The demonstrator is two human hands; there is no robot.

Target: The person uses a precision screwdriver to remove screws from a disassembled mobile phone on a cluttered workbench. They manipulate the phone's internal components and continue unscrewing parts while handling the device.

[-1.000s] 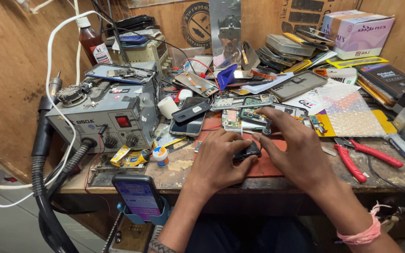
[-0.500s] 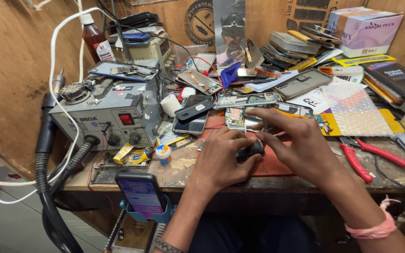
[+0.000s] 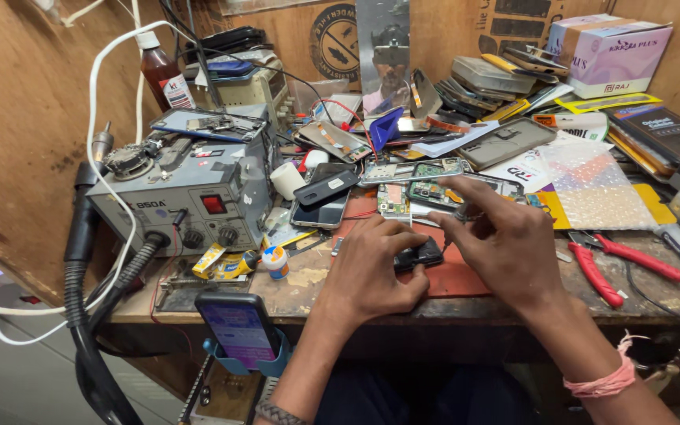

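1. Clearly, the left hand (image 3: pixel 371 267) curls its fingers (image 3: pixel 397 236) down onto a small black phone part (image 3: pixel 419 254), pinning it.
2. Just beside, the right hand (image 3: pixel 505 240) has loosely spread fingers (image 3: pixel 466 228), tips touching the part.

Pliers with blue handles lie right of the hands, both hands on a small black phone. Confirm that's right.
Not quite. The head view shows the pliers have red handles, not blue. They do lie right of the hands, and the left hand and right hand are both on the small black phone.
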